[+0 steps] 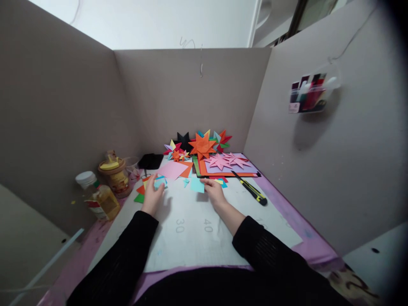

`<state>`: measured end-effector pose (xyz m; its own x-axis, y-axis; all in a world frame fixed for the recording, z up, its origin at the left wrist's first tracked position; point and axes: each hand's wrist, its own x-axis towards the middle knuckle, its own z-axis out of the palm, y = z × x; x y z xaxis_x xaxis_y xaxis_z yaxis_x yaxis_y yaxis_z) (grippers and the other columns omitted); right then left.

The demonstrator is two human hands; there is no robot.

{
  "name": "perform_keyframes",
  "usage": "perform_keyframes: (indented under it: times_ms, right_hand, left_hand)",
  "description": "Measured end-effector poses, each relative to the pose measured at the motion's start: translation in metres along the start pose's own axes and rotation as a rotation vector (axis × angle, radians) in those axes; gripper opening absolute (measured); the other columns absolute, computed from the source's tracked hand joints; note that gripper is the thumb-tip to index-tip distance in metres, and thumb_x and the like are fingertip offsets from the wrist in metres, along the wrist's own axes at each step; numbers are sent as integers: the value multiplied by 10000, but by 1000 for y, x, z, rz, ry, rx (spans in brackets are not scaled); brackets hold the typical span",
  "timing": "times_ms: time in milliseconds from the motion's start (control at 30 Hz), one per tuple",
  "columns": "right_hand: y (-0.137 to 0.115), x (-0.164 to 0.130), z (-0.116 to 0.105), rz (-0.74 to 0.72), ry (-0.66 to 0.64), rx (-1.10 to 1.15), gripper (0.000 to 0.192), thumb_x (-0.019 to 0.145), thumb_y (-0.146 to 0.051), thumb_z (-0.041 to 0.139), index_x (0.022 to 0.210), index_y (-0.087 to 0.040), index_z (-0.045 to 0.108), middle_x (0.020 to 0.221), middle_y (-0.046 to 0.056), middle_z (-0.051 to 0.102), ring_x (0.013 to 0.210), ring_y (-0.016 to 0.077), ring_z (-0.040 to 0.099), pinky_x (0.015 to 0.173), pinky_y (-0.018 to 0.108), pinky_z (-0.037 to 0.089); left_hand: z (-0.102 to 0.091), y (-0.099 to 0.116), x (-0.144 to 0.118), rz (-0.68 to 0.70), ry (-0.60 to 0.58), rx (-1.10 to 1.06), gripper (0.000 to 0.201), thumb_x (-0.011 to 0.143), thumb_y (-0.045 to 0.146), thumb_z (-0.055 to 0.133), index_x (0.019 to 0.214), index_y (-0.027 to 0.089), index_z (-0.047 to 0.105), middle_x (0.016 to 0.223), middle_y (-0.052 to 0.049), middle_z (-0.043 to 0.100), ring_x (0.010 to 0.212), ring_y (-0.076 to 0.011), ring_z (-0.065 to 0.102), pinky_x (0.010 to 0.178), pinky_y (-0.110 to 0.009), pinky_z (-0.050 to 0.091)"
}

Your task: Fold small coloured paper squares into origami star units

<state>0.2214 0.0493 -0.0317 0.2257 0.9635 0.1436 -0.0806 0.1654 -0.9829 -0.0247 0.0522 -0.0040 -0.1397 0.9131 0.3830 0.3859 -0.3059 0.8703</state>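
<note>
My right hand point(214, 192) pinches a light blue paper square point(197, 185) by its right edge, above the white sheet. My left hand point(153, 194) is open, thumb and fingers apart, beside a pile of small coloured papers point(139, 198) in orange, green and blue. Between the hands lies a small folded light blue paper piece point(186, 182). Beyond them are a pink paper sheet point(173, 170) and an orange sheet point(186, 170). More small papers in red, yellow and blue lie partly hidden behind my right hand.
A yellow and black utility knife point(250, 189) lies at the right. Folded paper stars point(202, 145) stand at the back, with pink stars point(219, 161) on stacked sheets. Left are a bottle point(99, 197), a lidded jar point(115, 176) and a clear cup point(131, 165). Grey panels point(191, 93) surround the table.
</note>
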Motion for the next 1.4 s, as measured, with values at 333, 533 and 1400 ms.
perform_keyframes:
  times_ms: [333, 533, 1400]
  right_hand:
    - [-15, -30, 16, -282, -463, -239, 387, 621, -49, 414, 837, -182, 706, 887, 45, 667, 822, 163, 596, 753, 298, 458]
    - [-10, -26, 15, -158, -483, -116, 235, 660, -119, 528, 834, -166, 678, 875, 41, 659, 748, 146, 598, 681, 264, 467]
    - [-12, -27, 16, -194, -284, -212, 19, 625, -169, 545, 614, -166, 561, 626, -10, 588, 587, 125, 533, 568, 233, 422]
  left_hand:
    - [31, 35, -38, -330, -466, -374, 423, 634, 252, 690, 1027, 138, 583, 498, 85, 442, 422, -57, 431, 432, -165, 335]
    - [25, 35, -31, -420, -489, -517, 387, 640, 255, 669, 1003, 149, 584, 510, 78, 462, 437, -61, 434, 439, -174, 314]
    - [29, 44, -42, 115, -325, 0, 135, 684, 310, 643, 735, 195, 690, 750, -41, 690, 712, -181, 606, 665, -263, 469]
